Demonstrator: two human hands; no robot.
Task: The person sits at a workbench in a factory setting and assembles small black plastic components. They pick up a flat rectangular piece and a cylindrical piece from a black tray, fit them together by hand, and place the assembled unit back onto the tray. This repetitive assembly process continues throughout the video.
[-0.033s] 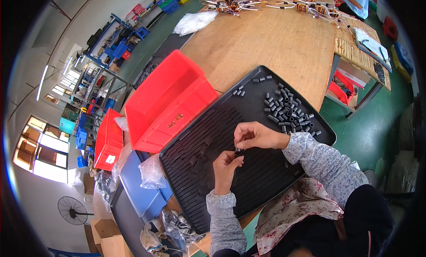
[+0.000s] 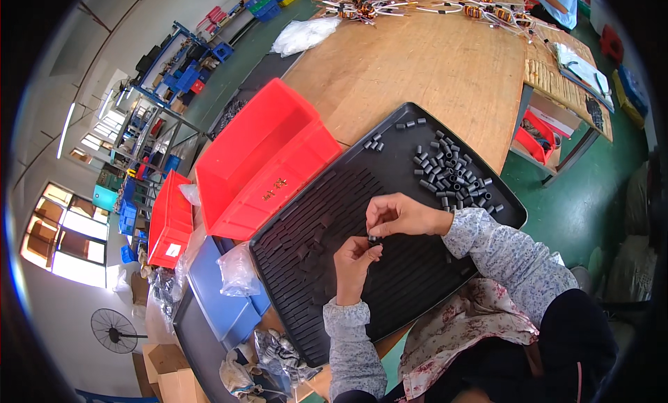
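Observation:
My left hand [image 2: 355, 262] is closed in a pinch around a small black cylindrical piece [image 2: 374, 240], held above the black tray [image 2: 416, 113]. From above, my right hand [image 2: 403, 215] closes its thumb and forefinger on the top of the same piece. The fingers partly cover it, so its exact form is hard to make out. Rows of dark flat strips [image 2: 410, 286] fill the tray's near and left part, with several loose dark pieces [image 2: 311, 253] lying on top of them. At the tray's far right is a heap of short black tubes [image 2: 456, 175].
Left of the tray stand a large red bin [image 2: 261, 187], a smaller red bin [image 2: 170, 222] and a clear plastic bag [image 2: 239, 271]. Wired coils [image 2: 487, 13] lie at the far end of the wooden table [image 2: 417, 62]. Another person [image 2: 557, 3] is at the far right.
My right fingertips have shifted very slightly down onto the small black piece. Everything else looks the same.

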